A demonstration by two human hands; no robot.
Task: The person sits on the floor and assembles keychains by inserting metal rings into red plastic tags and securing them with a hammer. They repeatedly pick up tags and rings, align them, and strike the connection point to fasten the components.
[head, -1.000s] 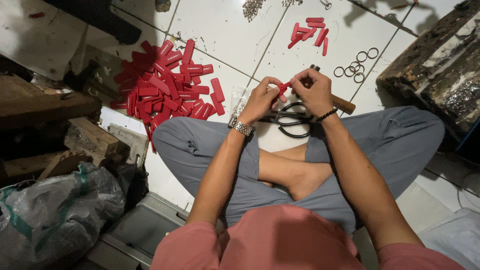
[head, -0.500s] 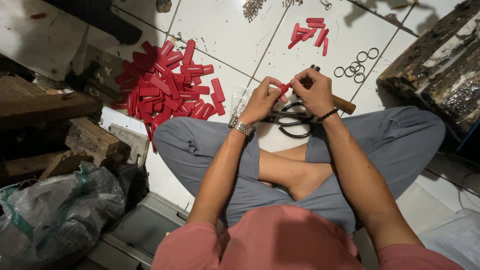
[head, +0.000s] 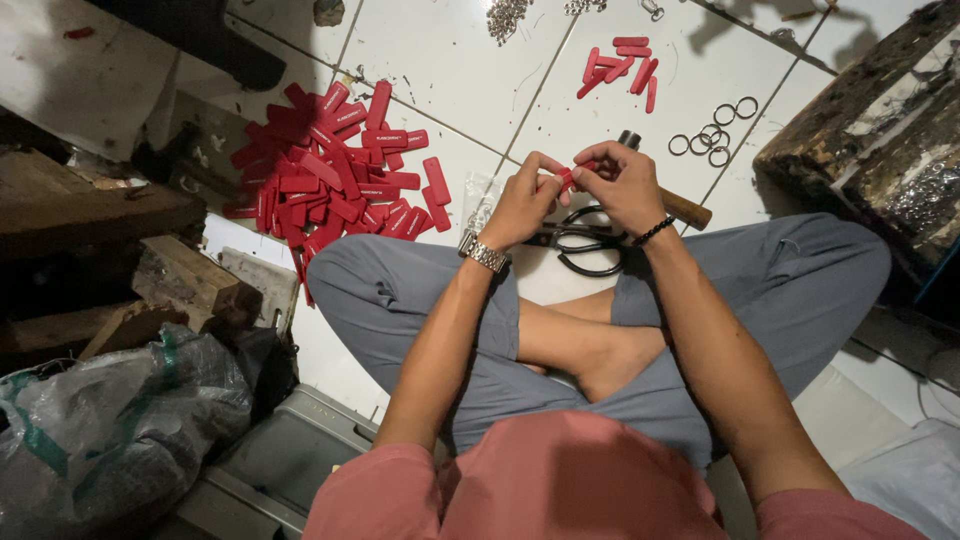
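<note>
On the white tiled floor (head: 450, 60), we see both the left hand (head: 522, 205) and the right hand (head: 625, 185) pinch one red tag (head: 573, 177), scissors (head: 580, 245) just under the fingers.

A white tiled floor (head: 440, 50) carries everything. On it lie a big heap of red tags (head: 335, 175) at the left, a small cluster of red tags (head: 622, 65) farther off, metal rings (head: 715, 135) near that cluster, black scissors (head: 585, 242) beside a wooden-handled hammer (head: 680, 205), and wood blocks (head: 190, 285).
</note>
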